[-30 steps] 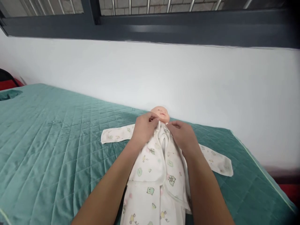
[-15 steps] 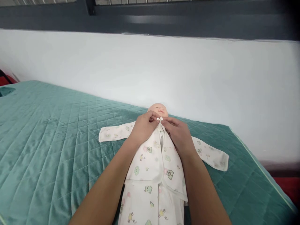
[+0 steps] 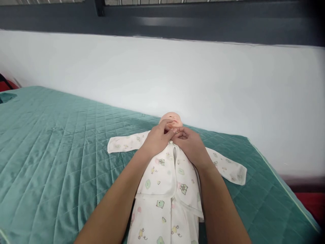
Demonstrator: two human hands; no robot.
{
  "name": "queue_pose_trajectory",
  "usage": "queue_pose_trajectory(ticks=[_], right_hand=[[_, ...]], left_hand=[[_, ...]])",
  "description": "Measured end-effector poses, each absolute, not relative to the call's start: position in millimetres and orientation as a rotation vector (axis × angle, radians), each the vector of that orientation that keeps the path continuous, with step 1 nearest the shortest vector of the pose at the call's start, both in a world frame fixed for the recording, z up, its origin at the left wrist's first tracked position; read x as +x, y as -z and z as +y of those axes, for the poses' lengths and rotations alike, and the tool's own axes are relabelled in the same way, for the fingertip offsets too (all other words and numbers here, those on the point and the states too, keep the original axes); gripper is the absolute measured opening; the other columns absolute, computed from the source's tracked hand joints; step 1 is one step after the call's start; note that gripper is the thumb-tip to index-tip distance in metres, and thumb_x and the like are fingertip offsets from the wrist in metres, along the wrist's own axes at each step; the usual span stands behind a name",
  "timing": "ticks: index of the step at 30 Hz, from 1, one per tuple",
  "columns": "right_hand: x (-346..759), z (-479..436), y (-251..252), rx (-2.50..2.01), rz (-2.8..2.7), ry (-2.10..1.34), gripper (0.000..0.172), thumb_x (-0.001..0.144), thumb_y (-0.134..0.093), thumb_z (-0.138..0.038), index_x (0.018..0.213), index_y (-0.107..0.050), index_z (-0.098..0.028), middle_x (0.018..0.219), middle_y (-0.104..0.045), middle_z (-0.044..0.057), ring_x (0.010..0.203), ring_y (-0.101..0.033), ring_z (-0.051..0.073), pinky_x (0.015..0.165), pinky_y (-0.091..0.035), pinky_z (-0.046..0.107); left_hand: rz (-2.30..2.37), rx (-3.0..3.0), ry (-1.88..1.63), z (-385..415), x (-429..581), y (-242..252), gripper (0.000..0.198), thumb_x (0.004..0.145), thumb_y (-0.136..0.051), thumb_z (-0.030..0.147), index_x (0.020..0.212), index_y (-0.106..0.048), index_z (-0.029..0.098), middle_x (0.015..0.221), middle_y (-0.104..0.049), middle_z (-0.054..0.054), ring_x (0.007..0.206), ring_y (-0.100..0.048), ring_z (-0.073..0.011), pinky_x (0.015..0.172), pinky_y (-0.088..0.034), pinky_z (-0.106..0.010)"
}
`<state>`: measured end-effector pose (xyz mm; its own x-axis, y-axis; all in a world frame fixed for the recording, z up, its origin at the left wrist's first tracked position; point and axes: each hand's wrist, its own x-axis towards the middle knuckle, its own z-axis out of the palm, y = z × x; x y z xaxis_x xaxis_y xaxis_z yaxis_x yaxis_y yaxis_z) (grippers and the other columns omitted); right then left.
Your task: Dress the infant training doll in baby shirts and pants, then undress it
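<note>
A baby doll (image 3: 170, 116) lies on its back, dressed in a white printed baby jacket (image 3: 162, 176) and matching trousers (image 3: 154, 223). The jacket's sleeves stretch out to both sides. My left hand (image 3: 158, 137) and my right hand (image 3: 189, 142) meet at the collar under the doll's chin, fingers closed in a pinch on the jacket's neck edges. Their fingertips touch or nearly touch and cover what lies between them. Below the hands, the front edges of the jacket lie slightly apart, with a narrow gap down the chest.
A green quilted bed cover (image 3: 63, 162) spreads beneath the doll. Behind it stands a white wall (image 3: 162, 74) with a dark rail (image 3: 193, 23) above. Red items show at the far left (image 3: 8, 85) and at the right edge (image 3: 311, 203).
My hands have drawn together at the collar, the right one moving left. The white collar edges that showed between the fingertips are now covered.
</note>
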<state>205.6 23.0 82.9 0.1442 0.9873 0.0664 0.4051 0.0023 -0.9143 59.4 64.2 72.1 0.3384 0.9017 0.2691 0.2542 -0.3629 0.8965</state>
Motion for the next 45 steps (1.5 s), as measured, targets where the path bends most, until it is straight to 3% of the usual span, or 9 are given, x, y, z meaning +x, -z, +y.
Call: queue_pose_trajectory(ticks=[5,14,19,23,30,36,40,45], right_hand=[[205.4,22.9,-82.3,-1.573,-1.457,-0.842,0.029,0.076,-0.068,-0.037,0.102,-0.066,-0.024,0.084,-0.069,0.000,0.078,-0.064,0.018,0.072,-0.047,0.031],[208.9,21.1,-79.9,-1.431,-1.451,-0.907,0.038,0.077,-0.070,-0.037,0.113,-0.063,-0.026,0.087,-0.070,-0.001,0.084,-0.064,0.018,0.078,-0.048,0.032],[213.7,24.1,-73.0,-1.323,-1.370,-0.892,0.022,0.081,-0.065,-0.032,0.102,-0.066,-0.026,0.078,-0.066,-0.003,0.075,-0.061,0.014,0.074,-0.047,0.029],[209.3,26.2,-68.3,-1.293,-1.201,-0.809,0.013,0.081,-0.063,-0.030,0.091,-0.065,-0.022,0.077,-0.068,-0.001,0.066,-0.058,0.013,0.066,-0.046,0.028],[199.1,20.0,-72.2,-1.418,-1.264,-0.465,0.012,0.083,-0.059,-0.025,0.087,-0.070,-0.023,0.088,-0.073,0.002,0.087,-0.066,0.018,0.079,-0.048,0.032],[198.4,17.1,-74.4,-1.486,-1.362,-0.332,0.017,0.085,-0.055,-0.025,0.085,-0.072,-0.024,0.090,-0.075,0.002,0.085,-0.067,0.020,0.077,-0.048,0.033],[200.4,17.7,-73.7,-1.539,-1.404,-0.312,0.019,0.086,-0.054,-0.028,0.088,-0.073,-0.026,0.093,-0.075,0.002,0.082,-0.066,0.020,0.079,-0.048,0.036],[201.3,20.0,-73.6,-1.525,-1.340,-0.448,0.017,0.084,-0.058,-0.029,0.090,-0.073,-0.025,0.097,-0.075,0.003,0.091,-0.066,0.022,0.082,-0.049,0.036]], left_hand=[[0.981,1.691,-1.042,66.8,58.3,-71.2,0.034,0.086,-0.057,0.025,0.120,-0.061,0.021,0.085,-0.069,-0.001,0.080,-0.065,-0.0150,0.078,-0.049,-0.028],[1.026,1.655,-1.022,68.5,57.5,-72.2,0.032,0.080,-0.053,0.013,0.108,-0.066,0.020,0.089,-0.069,-0.001,0.086,-0.065,-0.0147,0.081,-0.049,-0.027],[1.052,1.775,-1.009,68.8,57.2,-72.5,0.030,0.077,-0.057,0.010,0.102,-0.071,0.020,0.103,-0.068,-0.003,0.087,-0.062,-0.0147,0.082,-0.049,-0.028],[1.060,1.901,-1.030,69.0,56.8,-72.0,0.035,0.080,-0.054,0.007,0.103,-0.075,0.024,0.111,-0.066,-0.004,0.097,-0.061,-0.0157,0.092,-0.048,-0.029],[1.132,2.034,-1.016,67.4,56.2,-69.8,0.033,0.088,-0.051,0.015,0.106,-0.075,0.027,0.112,-0.063,-0.006,0.106,-0.061,-0.0193,0.103,-0.045,-0.035],[1.126,2.025,-1.007,66.3,56.4,-70.2,0.032,0.089,-0.049,0.016,0.105,-0.075,0.026,0.114,-0.062,-0.006,0.107,-0.062,-0.0190,0.104,-0.045,-0.035],[1.075,2.036,-1.061,65.8,55.5,-70.3,0.036,0.088,-0.047,0.012,0.105,-0.074,0.028,0.113,-0.063,-0.003,0.109,-0.061,-0.0169,0.104,-0.045,-0.033],[1.066,2.077,-1.078,65.5,55.5,-71.4,0.039,0.082,-0.045,0.003,0.090,-0.075,0.026,0.109,-0.067,0.000,0.105,-0.063,-0.0148,0.100,-0.048,-0.030]])
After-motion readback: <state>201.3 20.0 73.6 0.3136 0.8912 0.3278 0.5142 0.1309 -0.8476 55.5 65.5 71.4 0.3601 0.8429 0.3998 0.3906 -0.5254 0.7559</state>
